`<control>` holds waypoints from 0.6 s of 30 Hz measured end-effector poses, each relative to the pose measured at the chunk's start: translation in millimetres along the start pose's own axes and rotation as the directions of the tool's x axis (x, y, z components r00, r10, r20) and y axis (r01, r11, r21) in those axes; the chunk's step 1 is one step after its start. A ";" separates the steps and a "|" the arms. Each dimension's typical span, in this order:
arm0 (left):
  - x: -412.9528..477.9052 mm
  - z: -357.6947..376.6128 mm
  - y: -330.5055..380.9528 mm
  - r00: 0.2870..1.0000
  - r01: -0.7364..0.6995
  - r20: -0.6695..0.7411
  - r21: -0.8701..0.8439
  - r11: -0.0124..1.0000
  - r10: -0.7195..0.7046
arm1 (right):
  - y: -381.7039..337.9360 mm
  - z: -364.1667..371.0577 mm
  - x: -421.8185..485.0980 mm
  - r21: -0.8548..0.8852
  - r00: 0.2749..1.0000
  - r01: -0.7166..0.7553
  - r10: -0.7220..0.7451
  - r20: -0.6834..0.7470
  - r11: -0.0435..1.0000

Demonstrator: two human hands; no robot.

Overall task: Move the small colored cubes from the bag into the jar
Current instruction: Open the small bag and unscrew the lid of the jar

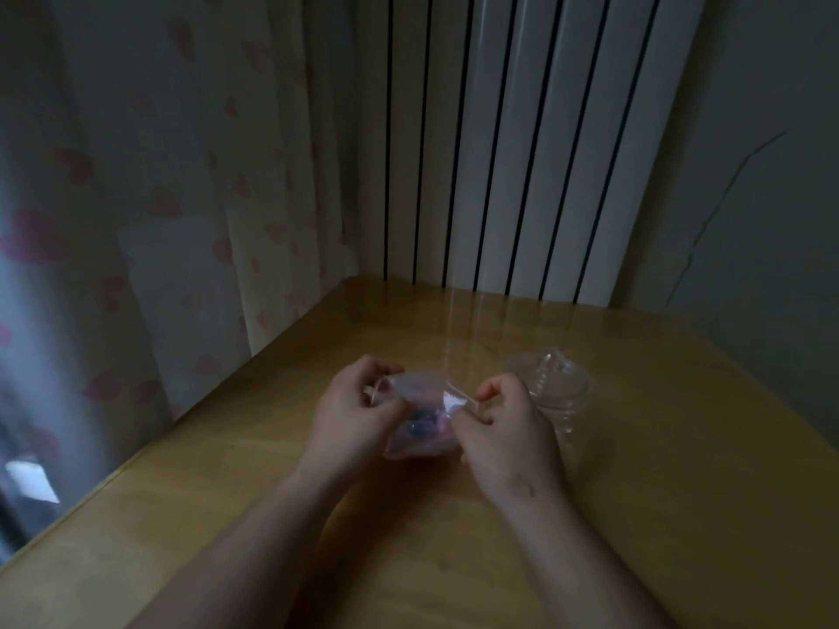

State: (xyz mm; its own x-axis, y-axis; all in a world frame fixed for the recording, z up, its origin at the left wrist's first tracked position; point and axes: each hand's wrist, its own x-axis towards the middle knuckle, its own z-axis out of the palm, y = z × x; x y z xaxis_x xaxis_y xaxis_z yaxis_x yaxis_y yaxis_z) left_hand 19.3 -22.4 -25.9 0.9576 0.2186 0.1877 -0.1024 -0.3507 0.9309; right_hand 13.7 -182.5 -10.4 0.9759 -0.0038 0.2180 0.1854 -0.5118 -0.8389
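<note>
A small clear plastic bag with blue and pink cubes inside is held over the wooden table. My left hand pinches the bag's top left edge. My right hand pinches its top right edge. The bag's mouth is pulled between the two hands. A clear plastic jar with a ribbed wall stands just right of my right hand, partly hidden by it. The light is dim and the cubes are blurred.
A white radiator stands behind the table's far edge. A curtain with pink hearts hangs along the table's left edge. A grey wall is on the right.
</note>
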 end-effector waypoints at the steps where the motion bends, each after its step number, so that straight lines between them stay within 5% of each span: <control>1: -1.1 0.7 0.4 0.998 -0.061 0.007 0.095 0.994 0.061 | -0.1 -2.1 1.5 -0.021 1.000 -0.003 0.003 0.012 1.000; 4: -4.4 0.3 -0.5 0.972 -0.231 0.098 0.288 0.929 0.211 | -2.8 -11.4 4.3 -0.134 0.998 -0.014 0.023 0.065 0.991; 7: -10.4 4.7 0.3 0.946 -0.274 0.282 0.446 0.852 0.156 | -7.8 -23.8 2.9 -0.225 0.994 0.009 0.017 0.111 0.974; 12: -8.9 13.9 -7.4 0.921 -0.389 0.281 0.622 0.679 0.271 | -10.7 -39.3 3.5 -0.247 0.995 0.073 -0.089 -0.055 0.966; 18: -5.3 20.3 -2.8 0.945 -0.325 0.205 0.537 0.779 0.253 | 2.9 -50.8 10.0 -0.248 0.957 0.100 -0.161 -0.241 0.964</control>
State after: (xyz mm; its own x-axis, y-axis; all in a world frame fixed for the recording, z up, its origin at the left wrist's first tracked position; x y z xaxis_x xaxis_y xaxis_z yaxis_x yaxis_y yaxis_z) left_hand 20.0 -41.0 -35.8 0.9348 -0.0690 0.3485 -0.2462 -0.8330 0.4955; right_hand 18.1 -227.7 14.7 0.8765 -0.1283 0.4640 0.2477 -0.7063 -0.6631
